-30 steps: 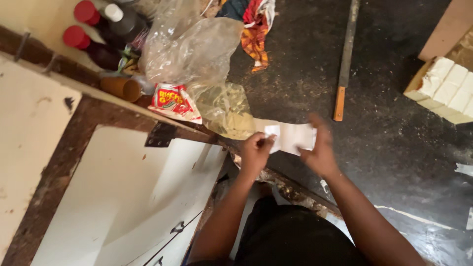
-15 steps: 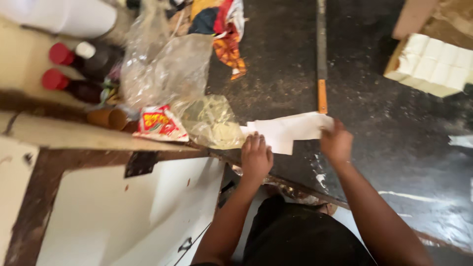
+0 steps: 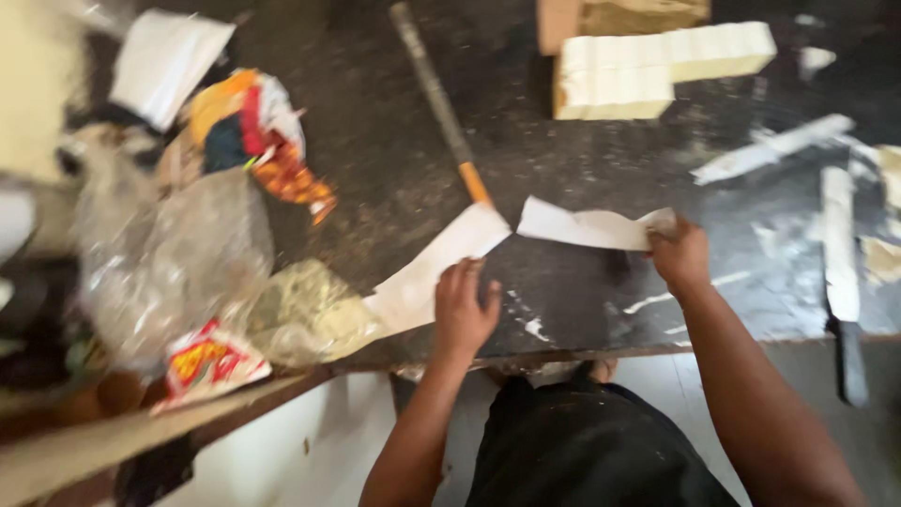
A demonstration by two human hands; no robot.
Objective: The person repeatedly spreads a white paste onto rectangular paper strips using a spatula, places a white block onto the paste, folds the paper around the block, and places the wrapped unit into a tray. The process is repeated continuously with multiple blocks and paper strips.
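We look down on a dark, scuffed worktop (image 3: 582, 188) with our two bare hands near its front edge. Our left hand (image 3: 463, 310) lies flat, fingers spread, pressing on one white paper strip (image 3: 434, 268); that strip's long axis runs diagonally from the hand up and to the right, and down-left toward the bags. Our right hand (image 3: 680, 255) pinches the right end of a second white paper strip (image 3: 587, 227), which stretches leftward, nearly level, until its free end almost meets the first strip. The right hand is the nearer one to this second strip.

Toward the left edge sit a crumpled clear plastic bag (image 3: 178, 253), a red-and-yellow printed packet (image 3: 208, 361) and a bundle of bright cloth (image 3: 249, 136). A long handle with an orange tip (image 3: 441, 103) lies diagonally mid-surface. Pale stacked blocks (image 3: 657, 66) rest near the far edge.
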